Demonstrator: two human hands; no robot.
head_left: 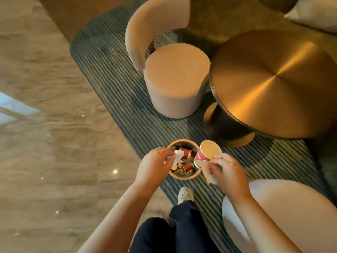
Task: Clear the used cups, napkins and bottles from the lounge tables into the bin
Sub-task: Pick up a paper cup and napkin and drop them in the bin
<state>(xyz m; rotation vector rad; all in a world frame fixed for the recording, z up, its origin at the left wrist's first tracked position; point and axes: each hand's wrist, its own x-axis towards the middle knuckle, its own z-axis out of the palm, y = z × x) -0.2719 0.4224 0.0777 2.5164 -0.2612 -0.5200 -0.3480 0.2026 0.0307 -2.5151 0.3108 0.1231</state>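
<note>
Pinching a crumpled napkin (177,157) in the left hand (155,165) over the bin (184,177), gripping a red paper cup (207,153) and second napkin (209,177) in the right hand (228,172) at its rim, risking a drop onto the rug (118,88).

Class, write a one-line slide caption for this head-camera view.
Left hand holds a crumpled napkin over the bin of used cups; right hand grips a red paper cup.

Lower centre: one bin (184,178), two napkins (177,157) (210,178), one red cup (201,157) held, at least two more cups (185,152) (187,168) inside. Two hands, left hand (155,166) and right hand (228,172). Upper half: one round table (273,79), one chair (175,75); second chair (273,207) lower right.
</note>
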